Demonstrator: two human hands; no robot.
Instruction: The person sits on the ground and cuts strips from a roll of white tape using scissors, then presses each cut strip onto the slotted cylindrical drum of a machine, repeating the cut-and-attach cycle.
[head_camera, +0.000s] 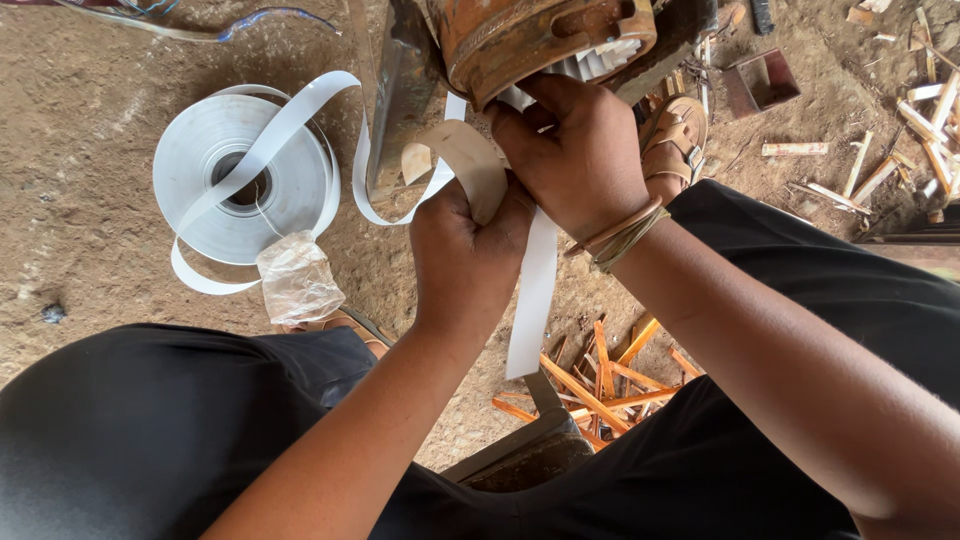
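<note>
Two hands at work, left to right: tape roll (243, 178) flat on dirt floor (70, 230) to feed freely, left hand (468, 250) clenched on tan strip (470, 165), right hand (578, 150) pinching white tape (533, 290) against rusty motor (530, 35).

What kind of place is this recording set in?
Probably a small, informal workshop with a bare dirt floor: wood offcuts lie scattered, a rusty orange machine part sits above both hands, and a big roll of white strip lies on the ground.

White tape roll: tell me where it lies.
The tape roll lies flat on the dirt floor, upper left in the head view, left of the left hand.
</note>
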